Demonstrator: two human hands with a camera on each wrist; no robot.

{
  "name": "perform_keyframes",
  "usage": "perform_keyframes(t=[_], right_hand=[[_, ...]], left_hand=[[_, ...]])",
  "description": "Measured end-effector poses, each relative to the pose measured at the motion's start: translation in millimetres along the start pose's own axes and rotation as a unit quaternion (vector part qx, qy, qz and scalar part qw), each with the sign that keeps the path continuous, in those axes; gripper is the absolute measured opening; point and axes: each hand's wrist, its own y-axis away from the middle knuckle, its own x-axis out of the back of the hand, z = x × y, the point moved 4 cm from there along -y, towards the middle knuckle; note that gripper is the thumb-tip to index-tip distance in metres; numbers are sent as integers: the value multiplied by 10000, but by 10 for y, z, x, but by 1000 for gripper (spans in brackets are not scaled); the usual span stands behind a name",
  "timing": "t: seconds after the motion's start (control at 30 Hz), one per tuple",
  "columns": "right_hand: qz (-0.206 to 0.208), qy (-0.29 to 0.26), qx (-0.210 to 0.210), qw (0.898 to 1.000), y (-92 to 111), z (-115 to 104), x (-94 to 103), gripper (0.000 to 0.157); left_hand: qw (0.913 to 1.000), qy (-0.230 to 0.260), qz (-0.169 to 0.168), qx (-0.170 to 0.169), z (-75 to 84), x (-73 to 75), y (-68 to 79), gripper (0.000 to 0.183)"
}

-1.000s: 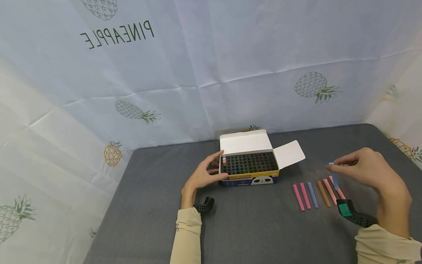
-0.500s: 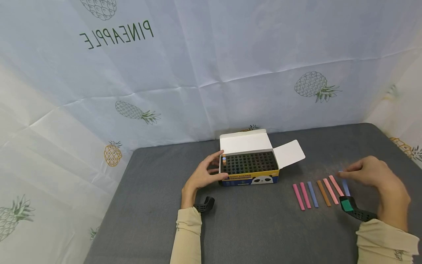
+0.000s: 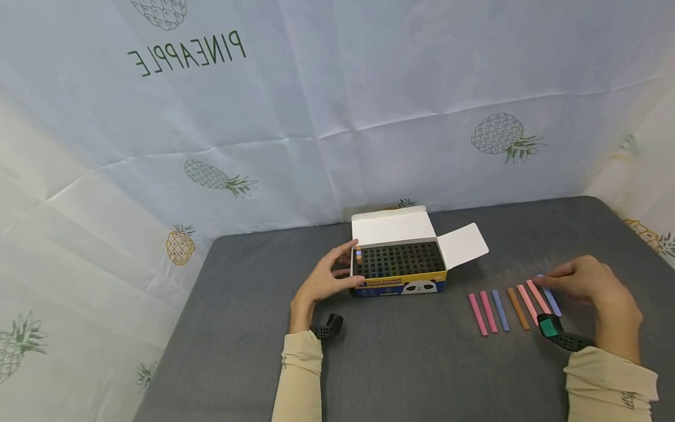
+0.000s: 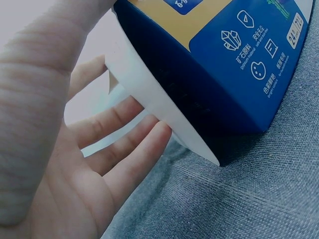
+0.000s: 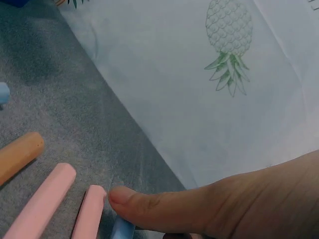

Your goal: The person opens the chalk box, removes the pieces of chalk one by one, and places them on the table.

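Note:
My left hand point(image 3: 321, 282) grips the left end of an open cardboard chalk box point(image 3: 379, 289), thumb at its front corner. In the left wrist view, several fingers point(image 4: 142, 149) touch the white side flap point(image 4: 154, 107). Inside the box, a black holder point(image 3: 398, 261) full of holes bears a few orange and blue chalk ends at its left. On the table's right side, my right hand point(image 3: 601, 287) pinches the upper end of a blue chalk stick point(image 3: 552, 302) lying on the cloth. In the right wrist view the thumb point(image 5: 149, 204) covers most of that stick.
Left of the held stick lies a row: two light pink sticks point(image 3: 529, 305), a brown-orange one point(image 3: 518, 309), another blue one point(image 3: 500, 310) and two deep pink ones point(image 3: 477, 315). A white flap point(image 3: 464, 246) juts right from the box. A pineapple-print curtain point(image 3: 327, 176) hangs behind the grey table point(image 3: 411, 357).
The right hand has moved right and down with the blue chalk stick, which now lies at the row's right end. The left hand and the box have stayed put.

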Motion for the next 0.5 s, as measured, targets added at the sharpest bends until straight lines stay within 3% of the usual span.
perform_keyframes(t=[0.5], right_hand=[[-74,-596,-351,9976,-114,163,-64,59]], left_hand=[[10000,-3,-5,-54,-9,10,-9,81]])
